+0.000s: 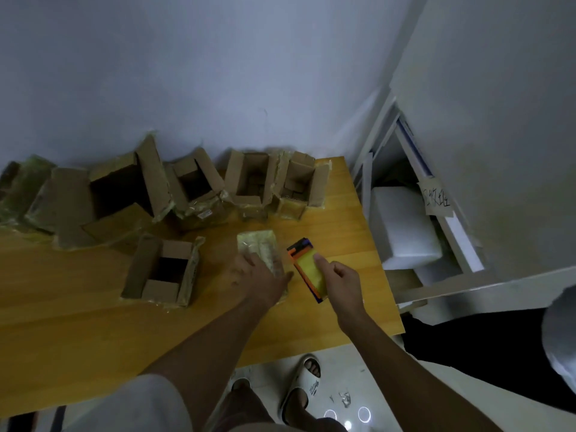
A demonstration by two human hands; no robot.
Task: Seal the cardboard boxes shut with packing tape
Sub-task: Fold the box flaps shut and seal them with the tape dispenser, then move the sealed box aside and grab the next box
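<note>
A small closed box (260,246) wrapped in yellowish tape lies on the wooden table (93,322). My left hand (260,275) rests flat on its near end. Just to its right lies a tape dispenser (307,269) with an orange and blue frame and a yellow roll. My right hand (339,280) has its fingers loosely curled, and its index finger touches the top of the roll. An open cardboard box (162,269) stands to the left of my left hand. Several more open boxes (249,182) line the wall at the back.
The table's right edge runs close to a white shelf unit (436,213) holding white foam blocks (405,226). Below the front edge are my feet in white slippers (304,385). A person's grey sleeve (561,338) shows at the far right.
</note>
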